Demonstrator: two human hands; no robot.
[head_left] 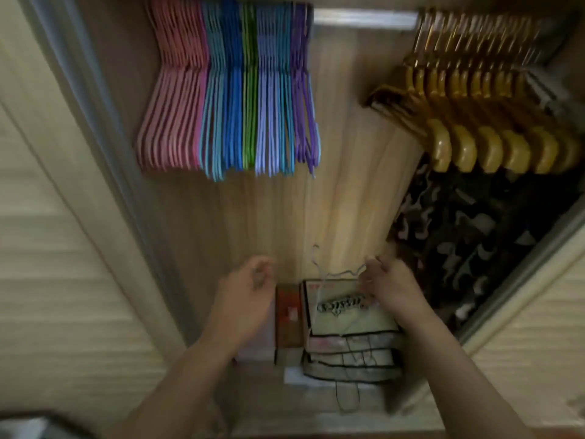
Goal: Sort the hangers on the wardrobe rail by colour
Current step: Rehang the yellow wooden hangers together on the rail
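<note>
Right hand pinches a thin wire hanger (pretty blurry), left hand loosely curled, holding nothing; coloured hangers above both.

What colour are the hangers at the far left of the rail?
Pink hangers, clearest in the head view.

Rail carries coloured hangers at left; wooden hangers at right. Wardrobe floor bears stacked boxes.

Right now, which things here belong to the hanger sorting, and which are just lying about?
Job:
coloured hangers
rail
pale wire hanger in right hand
yellow hangers

Lying about:
stacked boxes
dark patterned garment
</note>
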